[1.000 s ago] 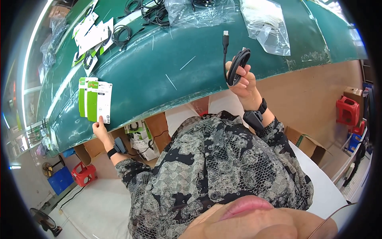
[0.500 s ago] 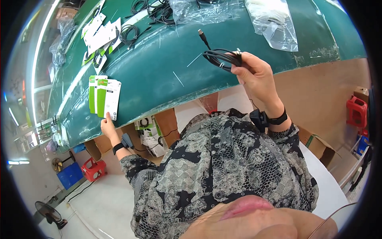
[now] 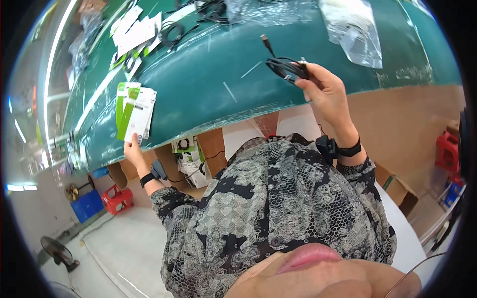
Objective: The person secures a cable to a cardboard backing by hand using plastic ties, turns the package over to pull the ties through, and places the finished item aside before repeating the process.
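In my right hand [image 3: 328,94] is a coiled black USB cable [image 3: 280,68], pinched above the front edge of the green table and held together by small ties. One plug of it sticks up toward the far side. My left hand [image 3: 133,151] pinches the near end of a white and green packaging card [image 3: 135,118] between thumb and fingers. Beneath and beside that card lie several similar cards [image 3: 120,105], fanned out on the table at the left.
Farther back on the green table [image 3: 198,94] are cards with cables [image 3: 139,37], loose black cables [image 3: 174,34] and a clear bag of white ties [image 3: 353,30]. Stray white ties [image 3: 229,92] lie mid-table. Under the edge stands an open carton [image 3: 212,149] of packaged cables.
The card under my left hand has slid and tilted across the others, showing another white card to its right. My right hand still holds the coil; the whole view has shifted slightly.
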`<state>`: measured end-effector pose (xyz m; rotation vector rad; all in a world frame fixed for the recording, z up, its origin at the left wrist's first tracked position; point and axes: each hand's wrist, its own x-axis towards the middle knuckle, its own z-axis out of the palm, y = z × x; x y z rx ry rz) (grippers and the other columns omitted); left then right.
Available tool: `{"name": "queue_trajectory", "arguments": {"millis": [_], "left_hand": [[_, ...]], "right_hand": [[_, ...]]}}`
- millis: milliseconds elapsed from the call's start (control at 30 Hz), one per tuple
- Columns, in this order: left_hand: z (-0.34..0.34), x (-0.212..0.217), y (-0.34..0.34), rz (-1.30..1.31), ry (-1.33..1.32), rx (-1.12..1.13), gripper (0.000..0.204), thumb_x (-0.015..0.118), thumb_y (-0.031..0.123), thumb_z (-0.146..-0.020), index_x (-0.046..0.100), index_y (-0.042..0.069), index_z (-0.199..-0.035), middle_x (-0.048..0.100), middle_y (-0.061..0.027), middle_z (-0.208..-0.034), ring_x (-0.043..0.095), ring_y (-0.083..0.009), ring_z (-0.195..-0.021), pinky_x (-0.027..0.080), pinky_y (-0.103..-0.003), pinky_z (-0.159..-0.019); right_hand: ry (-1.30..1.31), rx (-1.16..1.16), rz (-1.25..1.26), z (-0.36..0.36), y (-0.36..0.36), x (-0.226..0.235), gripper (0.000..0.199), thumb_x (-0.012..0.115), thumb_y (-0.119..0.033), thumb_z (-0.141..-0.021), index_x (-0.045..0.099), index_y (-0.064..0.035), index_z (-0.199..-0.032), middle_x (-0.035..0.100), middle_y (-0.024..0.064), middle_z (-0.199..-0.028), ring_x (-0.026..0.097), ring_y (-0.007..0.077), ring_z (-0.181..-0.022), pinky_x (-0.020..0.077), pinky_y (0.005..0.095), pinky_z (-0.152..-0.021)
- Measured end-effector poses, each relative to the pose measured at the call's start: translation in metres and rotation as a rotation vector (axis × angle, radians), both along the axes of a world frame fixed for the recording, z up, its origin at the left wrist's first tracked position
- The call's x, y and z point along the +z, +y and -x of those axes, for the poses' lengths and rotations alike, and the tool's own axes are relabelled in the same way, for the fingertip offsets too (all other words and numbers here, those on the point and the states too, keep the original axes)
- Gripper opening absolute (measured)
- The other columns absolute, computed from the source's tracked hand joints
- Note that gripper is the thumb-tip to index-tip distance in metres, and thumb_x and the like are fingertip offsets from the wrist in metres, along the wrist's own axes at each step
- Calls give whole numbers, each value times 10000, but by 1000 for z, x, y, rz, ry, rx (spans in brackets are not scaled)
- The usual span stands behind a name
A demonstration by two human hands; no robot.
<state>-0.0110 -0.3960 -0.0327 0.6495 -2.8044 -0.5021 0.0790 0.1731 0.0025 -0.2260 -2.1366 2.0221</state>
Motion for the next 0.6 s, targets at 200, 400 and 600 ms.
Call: {"name": "queue_trajectory", "arguments": {"millis": [200, 400, 600], "left_hand": [[0, 24, 116, -1008, 510, -238, 232, 491, 143, -928, 413, 50, -1125, 542, -127, -1126, 585, -255, -978, 562, -422, -743], [-4, 13, 250, -1496, 454, -502, 250, 424, 124, -965, 373, 67, -1203, 533, -105, -1149, 578, -220, -1027, 549, -407, -803], [-12, 0, 303, -1644, 496, -541, 231, 410, 150, -979, 382, 71, -1194, 541, -86, -1131, 580, -206, -1027, 530, -371, -838]], "right_hand": [[87, 219, 718, 15, -13, -9, 201, 533, -83, -921, 559, -19, -1110, 562, 21, -913, 458, 60, -645, 389, 206, -590], [-180, 296, 1147, 45, -80, -43, 184, 514, -121, -942, 536, -33, -1101, 551, 29, -924, 508, 104, -699, 480, 274, -706], [-241, 242, 1071, 48, -91, -48, 173, 554, -132, -920, 547, 1, -1031, 567, 33, -859, 557, 112, -740, 528, 302, -741]]}}
